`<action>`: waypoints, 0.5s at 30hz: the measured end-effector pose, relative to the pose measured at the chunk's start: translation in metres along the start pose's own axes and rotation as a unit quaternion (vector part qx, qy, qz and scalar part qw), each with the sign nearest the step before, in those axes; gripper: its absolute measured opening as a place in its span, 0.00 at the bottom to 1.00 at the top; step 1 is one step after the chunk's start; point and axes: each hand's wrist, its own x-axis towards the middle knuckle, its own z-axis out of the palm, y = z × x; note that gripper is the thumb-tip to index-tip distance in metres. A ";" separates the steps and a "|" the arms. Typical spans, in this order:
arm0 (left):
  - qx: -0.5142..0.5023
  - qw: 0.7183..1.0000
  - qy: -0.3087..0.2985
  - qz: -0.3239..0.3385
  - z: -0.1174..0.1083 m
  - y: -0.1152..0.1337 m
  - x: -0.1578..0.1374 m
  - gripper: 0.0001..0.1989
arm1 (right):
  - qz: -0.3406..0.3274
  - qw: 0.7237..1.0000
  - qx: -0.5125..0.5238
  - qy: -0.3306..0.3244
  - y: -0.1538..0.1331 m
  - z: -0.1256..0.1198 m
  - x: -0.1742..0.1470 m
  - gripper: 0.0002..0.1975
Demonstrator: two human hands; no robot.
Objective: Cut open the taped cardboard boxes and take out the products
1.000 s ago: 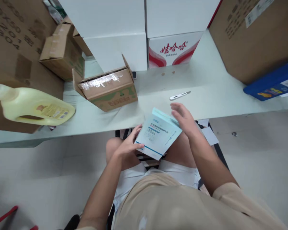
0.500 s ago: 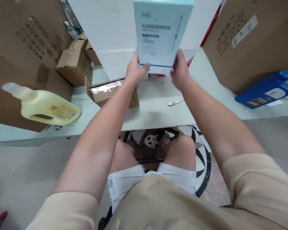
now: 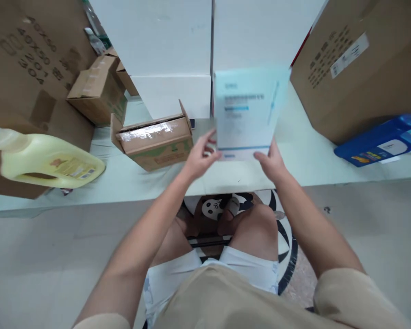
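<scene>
A pale blue and white carton (image 3: 248, 121) with printed text and a blue stripe is upright over the middle of the table, blurred by motion. My left hand (image 3: 202, 157) grips its lower left edge, the thumb on the front face. At the lower right corner my right hand (image 3: 271, 162) holds it, thumb also in front and fingers hidden behind. Left of my left hand stands a small brown cardboard box (image 3: 157, 141) with its flaps up and shiny tape on it.
A yellow bottle (image 3: 55, 160) lies at the left beside a large cardboard box (image 3: 20, 105). To the right a blue bottle (image 3: 376, 139) rests before another big carton (image 3: 359, 59). Large white boxes (image 3: 157, 36) stand at the back. The table (image 3: 123, 187) ends above my knees.
Both hands have brought the blue and white carton down and nearer to me, slightly rightward. The white boxes behind it are now more exposed, and the white stick on the table is hidden.
</scene>
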 end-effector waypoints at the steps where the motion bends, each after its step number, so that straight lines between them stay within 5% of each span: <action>1: -0.007 0.998 -0.054 -0.021 0.011 -0.011 -0.020 0.35 | 0.055 0.997 0.053 0.019 0.013 -0.005 -0.022 0.45; 4: 0.043 0.990 -0.125 -0.057 0.040 -0.042 -0.057 0.30 | 0.190 0.954 0.197 0.120 0.047 -0.021 -0.066 0.32; 7: 0.150 0.981 -0.060 -0.103 0.048 -0.073 -0.064 0.20 | 0.219 0.907 0.253 0.255 0.072 -0.053 -0.070 0.26; 11: 0.221 0.968 -0.003 -0.120 0.034 -0.104 -0.059 0.18 | 0.187 0.889 0.142 0.393 0.100 -0.133 -0.023 0.23; 15: 0.322 0.942 -0.031 -0.084 0.032 -0.115 -0.064 0.21 | 0.169 0.923 0.015 0.345 0.125 -0.202 0.045 0.19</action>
